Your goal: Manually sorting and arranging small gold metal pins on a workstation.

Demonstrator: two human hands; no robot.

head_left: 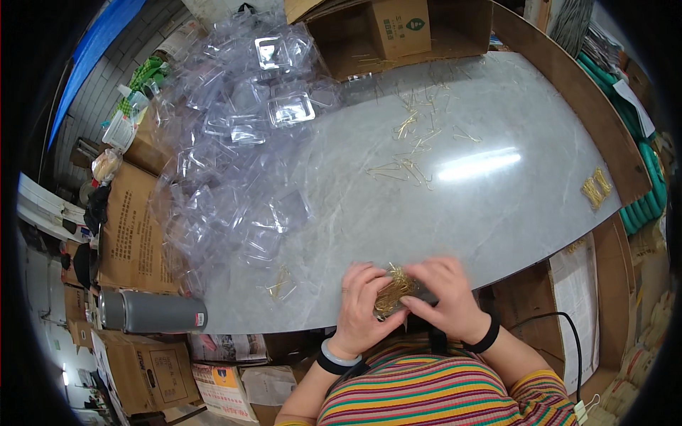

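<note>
At the table's near edge, a bunch of gold wire hooks [395, 292] sits between my two hands. My left hand [361, 302] curls around its left side, with the thumb under it. On the other side my right hand [447, 295] has its thumb pressed against the bunch; its fingers are bent over the top and slightly blurred. Whether a clear plastic box surrounds the bunch cannot be made out. Loose gold hooks [405, 169] lie scattered over the middle and far part of the grey table [355, 213]. Two tied bundles of hooks [595, 188] rest at the right edge.
Clear plastic boxes [234, 142] form a large heap on the left. A grey bottle [163, 312] lies at the near left corner, close to a few hooks [281, 285]. An open cardboard box [455, 32] stands at the back; a cardboard strip [568, 92] borders the right side.
</note>
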